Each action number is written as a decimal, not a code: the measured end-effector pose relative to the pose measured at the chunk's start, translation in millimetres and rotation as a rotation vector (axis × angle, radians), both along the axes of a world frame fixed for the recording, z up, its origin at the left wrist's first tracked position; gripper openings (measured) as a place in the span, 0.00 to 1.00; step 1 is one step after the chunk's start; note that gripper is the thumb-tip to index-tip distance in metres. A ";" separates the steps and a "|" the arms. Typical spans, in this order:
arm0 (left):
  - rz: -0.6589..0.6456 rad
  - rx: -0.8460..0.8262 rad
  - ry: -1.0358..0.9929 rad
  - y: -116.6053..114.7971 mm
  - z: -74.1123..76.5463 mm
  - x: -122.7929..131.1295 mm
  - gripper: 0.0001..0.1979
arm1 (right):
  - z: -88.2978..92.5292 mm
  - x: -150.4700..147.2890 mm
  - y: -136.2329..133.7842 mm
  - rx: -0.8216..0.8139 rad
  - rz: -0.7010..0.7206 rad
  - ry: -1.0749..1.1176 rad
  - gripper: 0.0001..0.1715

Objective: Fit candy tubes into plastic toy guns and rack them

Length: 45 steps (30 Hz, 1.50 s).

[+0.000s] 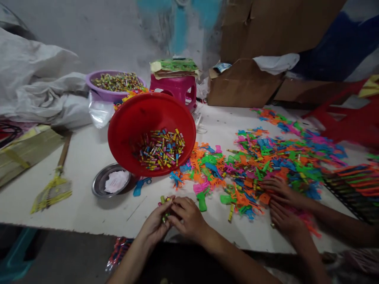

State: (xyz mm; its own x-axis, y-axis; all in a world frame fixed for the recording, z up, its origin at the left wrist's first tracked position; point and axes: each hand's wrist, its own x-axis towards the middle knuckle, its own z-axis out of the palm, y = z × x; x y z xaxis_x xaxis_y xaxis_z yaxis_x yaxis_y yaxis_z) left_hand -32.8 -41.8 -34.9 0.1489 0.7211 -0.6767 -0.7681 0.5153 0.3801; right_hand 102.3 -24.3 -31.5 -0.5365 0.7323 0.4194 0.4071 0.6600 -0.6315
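Tubes (162, 200): yellowish, pink (perhaps wrapped), held by left grip (155, 224); right grip (190, 217) unclear.

Grey-white wall (103, 35) behind, scuffed and stained – turquoise paint patch (179, 31) near middle. White tabletop (85, 146) pushed up toward wall, front edge rough. Magenta plastic stool (174, 85) standing on it at back. Open cardboard box (245, 86) to right of stool, larger brown cardboard (275, 27) above. White sacks (44, 75) heaped at left. Dark blue sheeting (346, 47) upper right. Grey floor (68, 256) below, turquoise plastic frame (17, 256) lower left. Light dim – corners in shadow.
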 end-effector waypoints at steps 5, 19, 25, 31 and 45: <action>0.116 -0.005 0.179 4.7 -2.3 2.6 0.15 | 2.4 36.7 9.9 -0.083 -0.325 0.007 0.17; -0.225 0.424 0.838 5.1 -15.4 18.5 0.15 | -39.4 48.9 30.5 -0.160 -0.747 -0.246 0.17; -0.199 0.385 0.755 3.4 -11.8 27.0 0.19 | -26.9 43.1 32.5 -0.482 -0.581 0.284 0.19; -0.187 0.444 0.842 5.9 24.4 29.7 0.17 | 4.5 27.2 13.1 -0.731 -0.295 0.511 0.18; -0.221 0.642 1.009 2.5 19.7 32.4 0.11 | 10.3 15.3 5.4 -0.405 -0.348 0.247 0.16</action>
